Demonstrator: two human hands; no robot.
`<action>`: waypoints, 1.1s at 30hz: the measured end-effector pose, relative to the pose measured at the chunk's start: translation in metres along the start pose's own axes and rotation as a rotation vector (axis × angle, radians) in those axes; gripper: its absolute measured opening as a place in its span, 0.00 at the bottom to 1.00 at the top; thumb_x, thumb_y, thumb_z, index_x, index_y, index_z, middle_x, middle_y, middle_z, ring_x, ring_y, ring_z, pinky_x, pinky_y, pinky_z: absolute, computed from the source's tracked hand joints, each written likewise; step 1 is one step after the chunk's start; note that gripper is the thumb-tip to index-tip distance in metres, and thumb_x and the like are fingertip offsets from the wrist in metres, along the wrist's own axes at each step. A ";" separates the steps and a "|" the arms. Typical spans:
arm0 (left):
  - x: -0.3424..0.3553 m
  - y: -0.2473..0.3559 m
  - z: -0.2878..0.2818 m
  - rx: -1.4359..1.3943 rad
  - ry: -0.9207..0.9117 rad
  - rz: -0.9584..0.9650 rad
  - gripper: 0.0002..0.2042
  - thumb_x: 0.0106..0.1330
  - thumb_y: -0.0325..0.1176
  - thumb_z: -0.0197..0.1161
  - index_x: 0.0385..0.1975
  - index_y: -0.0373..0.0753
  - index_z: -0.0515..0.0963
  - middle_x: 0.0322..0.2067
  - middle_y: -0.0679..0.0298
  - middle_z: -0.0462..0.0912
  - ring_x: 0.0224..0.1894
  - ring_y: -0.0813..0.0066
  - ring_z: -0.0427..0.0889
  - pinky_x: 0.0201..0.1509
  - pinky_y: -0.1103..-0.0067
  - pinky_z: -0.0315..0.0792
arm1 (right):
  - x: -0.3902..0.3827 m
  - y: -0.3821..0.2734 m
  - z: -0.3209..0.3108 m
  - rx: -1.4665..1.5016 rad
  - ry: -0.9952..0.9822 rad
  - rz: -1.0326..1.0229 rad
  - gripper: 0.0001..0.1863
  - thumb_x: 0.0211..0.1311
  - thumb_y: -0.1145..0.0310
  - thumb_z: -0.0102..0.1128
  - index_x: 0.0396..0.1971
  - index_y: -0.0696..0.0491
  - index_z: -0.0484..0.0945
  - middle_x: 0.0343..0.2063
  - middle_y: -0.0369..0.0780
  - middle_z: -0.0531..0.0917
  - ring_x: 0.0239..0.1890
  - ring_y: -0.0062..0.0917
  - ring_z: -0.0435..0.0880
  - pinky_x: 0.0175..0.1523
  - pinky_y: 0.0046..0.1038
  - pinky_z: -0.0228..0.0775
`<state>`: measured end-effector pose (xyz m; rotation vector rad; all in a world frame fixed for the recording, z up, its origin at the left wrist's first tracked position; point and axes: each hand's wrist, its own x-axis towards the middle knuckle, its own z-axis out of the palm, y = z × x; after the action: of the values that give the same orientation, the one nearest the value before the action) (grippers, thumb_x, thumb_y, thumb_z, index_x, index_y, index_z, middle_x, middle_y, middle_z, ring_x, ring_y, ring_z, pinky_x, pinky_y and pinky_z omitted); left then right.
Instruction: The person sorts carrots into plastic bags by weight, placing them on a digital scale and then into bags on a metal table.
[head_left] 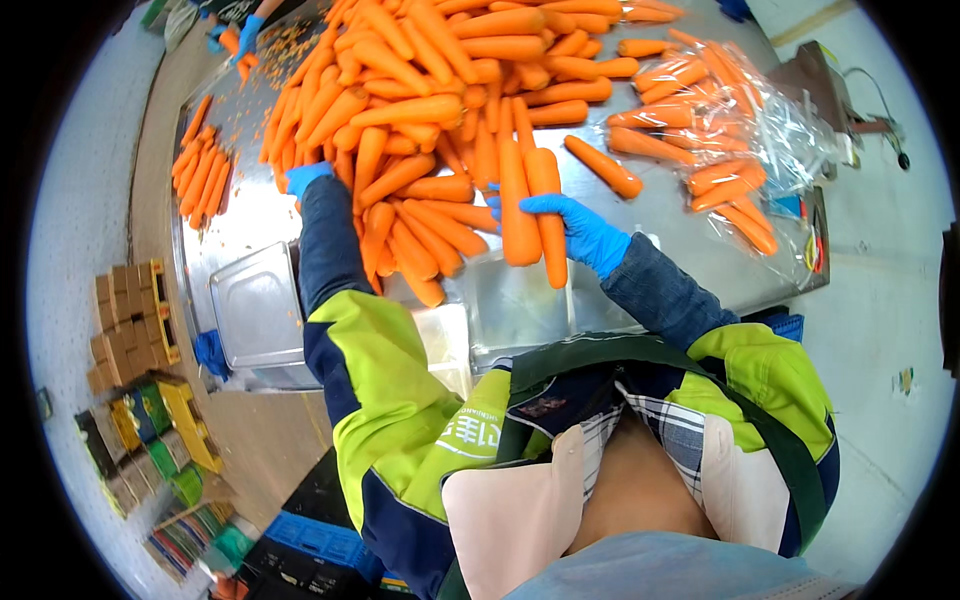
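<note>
A large heap of orange carrots (410, 60) covers the upper middle of the steel table (210, 120). My right hand (585, 230), in a blue glove, is shut on two upright carrots (545, 230), held side by side over the heap's front. My left hand (305, 180), also gloved, is at the heap's left edge; its fingers are mostly hidden, so I cannot tell their state. A smaller bunch of carrots (200, 175) lies at the left, and bagged carrots (725, 190) in clear plastic lie at the right, near a loose carrot (600, 165).
A metal tray (255, 310) and clear containers (515, 310) sit along the near edge. A co-worker's gloved hand (245, 45) is at upper left. A metal device (820, 85) stands at the right end. Pallets of cartons (125, 320) and crates (150, 435) are on the left floor.
</note>
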<state>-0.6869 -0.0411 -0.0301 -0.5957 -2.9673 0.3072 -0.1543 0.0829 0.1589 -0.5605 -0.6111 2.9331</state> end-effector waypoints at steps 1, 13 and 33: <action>-0.003 -0.012 0.008 -0.102 0.174 -0.056 0.28 0.53 0.49 0.67 0.48 0.34 0.78 0.53 0.46 0.76 0.51 0.53 0.80 0.53 0.62 0.71 | -0.009 -0.003 -0.004 -0.015 0.005 0.005 0.33 0.59 0.66 0.59 0.63 0.59 0.61 0.54 0.47 0.74 0.57 0.35 0.75 0.64 0.36 0.67; -0.424 -0.076 -0.188 -2.575 -0.470 -0.286 0.30 0.55 0.29 0.55 0.61 0.28 0.63 0.53 0.50 0.74 0.46 0.62 0.78 0.52 0.75 0.74 | 0.039 0.043 0.022 -0.479 -0.127 0.346 0.35 0.56 0.57 0.62 0.62 0.54 0.63 0.47 0.46 0.78 0.48 0.33 0.79 0.54 0.34 0.73; -0.662 -0.134 -0.166 -2.486 -0.365 -0.505 0.36 0.55 0.39 0.64 0.64 0.33 0.61 0.47 0.59 0.75 0.43 0.72 0.75 0.49 0.78 0.70 | 0.368 0.235 0.251 -2.055 -0.629 -0.262 0.44 0.46 0.47 0.73 0.60 0.58 0.70 0.57 0.51 0.74 0.60 0.37 0.73 0.63 0.31 0.65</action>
<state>-0.1057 -0.3916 0.1229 0.3699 -1.6082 -3.3258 -0.5935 -0.1644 0.1554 0.4725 -3.0867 1.0775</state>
